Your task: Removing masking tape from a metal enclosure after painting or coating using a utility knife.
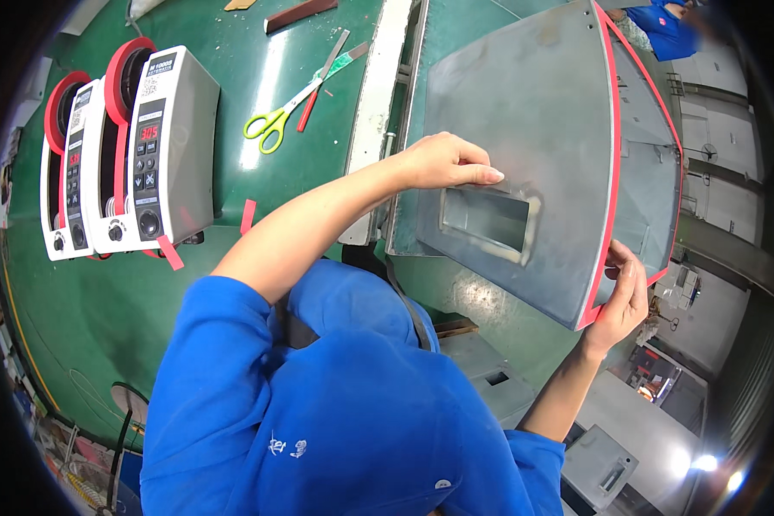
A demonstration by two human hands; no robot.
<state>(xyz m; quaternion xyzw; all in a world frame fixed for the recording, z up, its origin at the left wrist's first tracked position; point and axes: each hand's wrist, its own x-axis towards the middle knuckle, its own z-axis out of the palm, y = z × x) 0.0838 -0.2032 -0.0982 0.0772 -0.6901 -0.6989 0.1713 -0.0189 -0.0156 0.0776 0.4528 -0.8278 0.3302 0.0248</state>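
A large grey sheet-metal housing (525, 112) stands at the right, its open side rimmed with red tape (615, 163). A rectangular cutout (488, 222) with a pale, rubbed border pierces its broad panel. My left hand (447, 162) rests on that panel just above the cutout, fingers curled and thumb stretched along them; whether anything is pinched there is hidden. At the housing's lower right corner my right hand (623, 301) is closed around the taped edge, with some fingers inside the opening and the thumb side outside.
On the green table at left stand two white tape dispensers (174, 146) with red rolls. Yellow-green scissors (284, 116), a red-handled blade tool (314, 99) and a brown bar (301, 15) lie farther back. A whitish rail (374, 112) adjoins the housing. Another person (662, 30) is at far right.
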